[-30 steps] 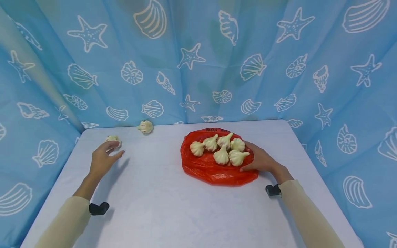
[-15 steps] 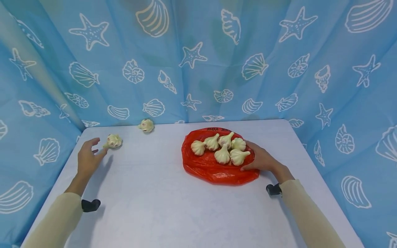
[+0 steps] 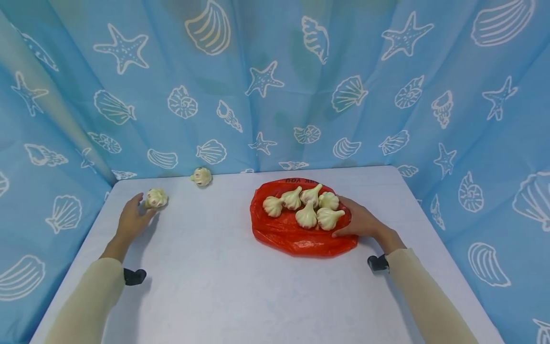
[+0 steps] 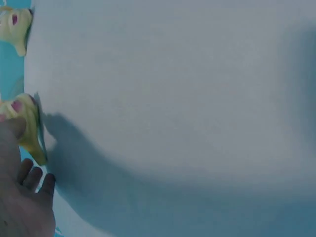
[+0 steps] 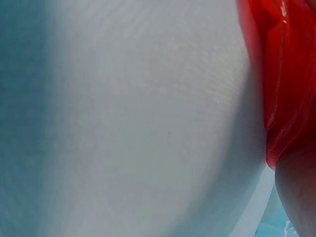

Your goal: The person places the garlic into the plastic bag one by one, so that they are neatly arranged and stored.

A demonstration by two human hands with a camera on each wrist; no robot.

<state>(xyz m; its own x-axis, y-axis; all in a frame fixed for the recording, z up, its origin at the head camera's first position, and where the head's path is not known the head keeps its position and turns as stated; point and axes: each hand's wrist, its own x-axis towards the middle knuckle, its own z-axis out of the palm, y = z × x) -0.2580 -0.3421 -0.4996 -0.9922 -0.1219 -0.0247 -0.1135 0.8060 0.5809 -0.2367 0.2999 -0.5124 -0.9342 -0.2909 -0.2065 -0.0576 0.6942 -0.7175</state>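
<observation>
In the head view a garlic bulb [image 3: 156, 198] lies at the far left of the white table. My left hand [image 3: 130, 220] reaches it from the near left, thumb at its near side and fingers along its left, spread around it. The left wrist view has the thumb overlapping this bulb [image 4: 24, 111], with the other fingers loosely bent by its stem. A red plastic bag [image 3: 296, 244] lies spread open right of the middle, with several garlic bulbs [image 3: 306, 216] in it. My right hand [image 3: 361, 220] holds the bag's right rim, thumb on the near side.
Another garlic bulb [image 3: 202, 177] lies at the table's back edge, right of the first. A blue curtain [image 3: 266, 110] with white shells and starfish stands along the back and sides of the white table [image 3: 240, 296].
My left hand drew back to the left from over the garlic bulb, then came in against it again. The right hand and the bag have stayed in place.
</observation>
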